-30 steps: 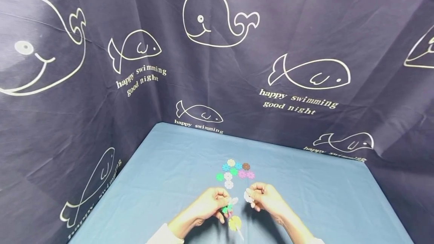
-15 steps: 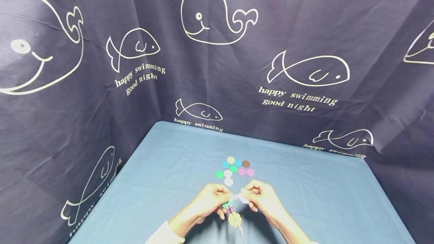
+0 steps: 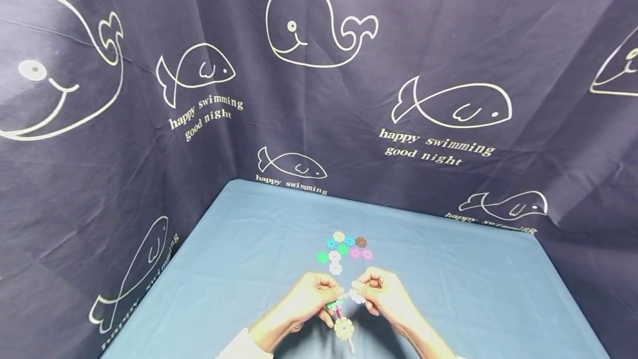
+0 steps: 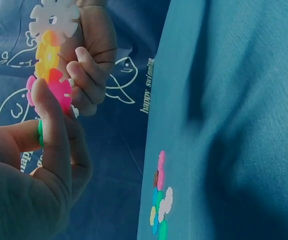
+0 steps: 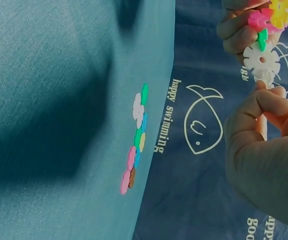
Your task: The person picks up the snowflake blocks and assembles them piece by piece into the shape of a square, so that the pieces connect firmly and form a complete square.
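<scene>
Over the front of the table, my left hand (image 3: 314,297) pinches a chain of interlocking plastic snowflake discs. In the head view, a green disc (image 3: 334,305) shows at its fingers and a pale yellow disc (image 3: 344,328) hangs below. A pink disc (image 4: 58,92) and a translucent white disc (image 4: 54,21) belong to the same chain. Close by, my right hand (image 3: 384,292) pinches a white snowflake disc (image 3: 356,296). In the right wrist view, that disc's edge meets the chain's upper white disc (image 5: 261,59); whether their slots interlock I cannot tell.
Loose snowflake discs lie flat in a cluster beyond the hands, among them a brown disc (image 3: 361,242), a pink disc (image 3: 367,254) and a white disc (image 3: 335,267). Blue cloth covers the table (image 3: 239,259). Dark printed curtains (image 3: 319,104) enclose its back and sides.
My right hand has moved left with its white disc, closing the gap to the chain's white disc. My left hand stays nearly in place; the loose discs lie unchanged.
</scene>
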The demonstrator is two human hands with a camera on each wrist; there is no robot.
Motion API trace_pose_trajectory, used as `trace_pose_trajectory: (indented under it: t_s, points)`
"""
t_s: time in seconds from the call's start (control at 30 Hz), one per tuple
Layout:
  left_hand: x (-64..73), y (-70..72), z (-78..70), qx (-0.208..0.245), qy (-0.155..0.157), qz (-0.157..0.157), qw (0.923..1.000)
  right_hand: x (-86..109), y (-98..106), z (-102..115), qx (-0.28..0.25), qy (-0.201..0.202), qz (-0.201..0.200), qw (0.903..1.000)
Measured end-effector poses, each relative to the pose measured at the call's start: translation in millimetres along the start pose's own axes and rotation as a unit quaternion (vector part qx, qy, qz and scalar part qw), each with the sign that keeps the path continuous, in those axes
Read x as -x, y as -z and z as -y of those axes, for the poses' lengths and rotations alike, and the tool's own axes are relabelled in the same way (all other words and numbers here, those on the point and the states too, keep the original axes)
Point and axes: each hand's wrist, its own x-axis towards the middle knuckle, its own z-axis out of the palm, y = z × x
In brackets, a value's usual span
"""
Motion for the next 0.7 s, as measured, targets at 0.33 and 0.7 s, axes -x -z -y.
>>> trace_pose_trajectory:
  t_s: [0.33, 0.7]
  points:
    - [5.4, -5.9, -5.1, 0.011, 0.001, 0.006, 0.9999, 4.1, 0.4, 1.9, 0.015, 0.002, 0.02, 0.9997]
    - [4.4, -9.5, -0.6, -0.005, -0.003, 0.027, 0.9996, 5.7, -1.9, 3.7, 0.038, 0.014, 0.011, 0.9991]
